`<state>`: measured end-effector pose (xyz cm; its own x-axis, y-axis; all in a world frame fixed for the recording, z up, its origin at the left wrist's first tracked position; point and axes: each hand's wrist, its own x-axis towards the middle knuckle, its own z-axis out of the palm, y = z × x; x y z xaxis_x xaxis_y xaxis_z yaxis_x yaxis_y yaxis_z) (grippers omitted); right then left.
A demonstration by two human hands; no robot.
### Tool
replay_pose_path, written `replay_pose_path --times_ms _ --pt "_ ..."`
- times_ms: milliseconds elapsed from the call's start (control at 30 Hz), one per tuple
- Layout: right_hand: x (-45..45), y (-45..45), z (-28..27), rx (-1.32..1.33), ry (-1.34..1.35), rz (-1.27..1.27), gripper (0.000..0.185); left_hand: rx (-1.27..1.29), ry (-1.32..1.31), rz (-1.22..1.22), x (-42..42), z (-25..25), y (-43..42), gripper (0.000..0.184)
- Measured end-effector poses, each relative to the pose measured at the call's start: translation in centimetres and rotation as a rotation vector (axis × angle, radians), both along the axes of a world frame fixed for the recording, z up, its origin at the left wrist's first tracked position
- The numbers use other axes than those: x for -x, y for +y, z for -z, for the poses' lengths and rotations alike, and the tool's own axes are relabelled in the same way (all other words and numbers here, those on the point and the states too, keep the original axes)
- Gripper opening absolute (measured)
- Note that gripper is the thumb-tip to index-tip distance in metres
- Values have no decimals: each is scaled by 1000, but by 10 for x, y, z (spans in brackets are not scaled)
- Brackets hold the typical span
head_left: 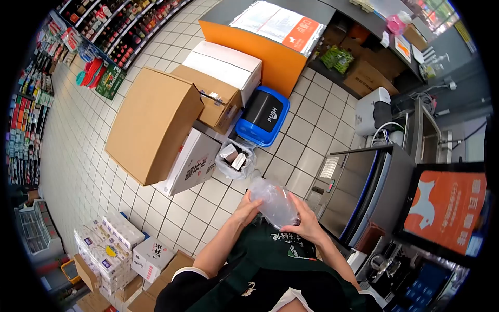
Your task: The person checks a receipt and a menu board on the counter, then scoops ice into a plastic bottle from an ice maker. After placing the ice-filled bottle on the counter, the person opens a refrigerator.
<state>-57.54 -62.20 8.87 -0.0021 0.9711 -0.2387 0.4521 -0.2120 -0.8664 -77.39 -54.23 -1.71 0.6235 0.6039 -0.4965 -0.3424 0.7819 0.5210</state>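
In front of the dark green apron, I hold a translucent, pale plastic bag or packet between both hands. My left hand grips its left side, with the fingers partly behind it. On the right side, my right hand closes round it, thumb on the near edge. I cannot make out what, if anything, is inside. Just beyond it on the floor stands a small bin with a clear liner, holding some discarded boxes.
A blue push-lid bin stands beside stacked cartons and an orange counter. To my right are a stainless appliance and an orange screen. Wrapped packs sit at lower left; stocked shelves lie beyond.
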Motion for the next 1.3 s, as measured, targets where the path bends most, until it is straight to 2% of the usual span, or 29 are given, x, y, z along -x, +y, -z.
replay_pose_path --times_ms 33,100,133,233,267,333,400,467,533,600,633,700,733,800,867,933,1000,1067,1133,1167,1233,1267,1300 --pt "0 14 6 11 2 -10 91 11 2 -10 1 3 10 90" --pt "2 34 22 -91 -41 72 71 252 -125 -123 3 7 26 88" --pt "3 44 32 -83 -43 67 71 260 -128 -128 4 10 34 88" --pt "10 72 57 -79 319 329 36 164 -63 -199 11 22 61 87" --pt "9 81 58 -77 317 329 36 166 -65 -199 16 27 73 87" --pt "7 97 58 -95 271 237 28 12 51 -249 22 27 92 83" --pt "-1 112 70 -119 258 232 21 22 96 -341 19 17 107 81" --pt "-9 129 74 14 298 103 18 -77 171 -326 22 17 114 86" --pt "-15 145 78 55 287 53 18 -71 150 -319 24 19 116 87" --pt "-22 157 100 -79 124 -313 20 -116 340 -323 25 24 122 86" --pt "-28 157 127 -89 -9 -440 20 -111 347 -316 29 26 127 86" --pt "-55 156 182 37 -207 -463 17 -160 410 -689 37 32 146 80" --pt "-72 157 205 146 -298 -451 15 -212 444 -755 41 22 159 83" --pt "-96 184 225 189 -440 -56 13 -271 477 -824 37 -2 180 86" --pt "-106 234 238 114 -486 248 18 -310 688 -699 35 -9 179 94" --pt "-99 281 267 33 -436 337 19 -281 830 -506 27 5 166 100" --pt "-83 318 307 22 -432 176 18 -158 885 -513 4 22 147 101" --pt "-65 344 346 16 -493 -41 19 -55 806 -548 -17 40 132 100" --pt "-54 358 405 118 -544 -186 26 33 699 -553 -42 40 130 99" --pt "-57 363 428 242 -604 -339 31 38 707 -550 -47 47 126 99" --pt "-58 358 474 126 -393 -198 40 68 724 -475 -50 61 115 100" --pt "-62 358 476 -60 -452 -317 43 75 729 -471 -50 67 112 100" --pt "-64 350 518 -68 -482 -370 51 112 738 -482 -49 73 110 101"
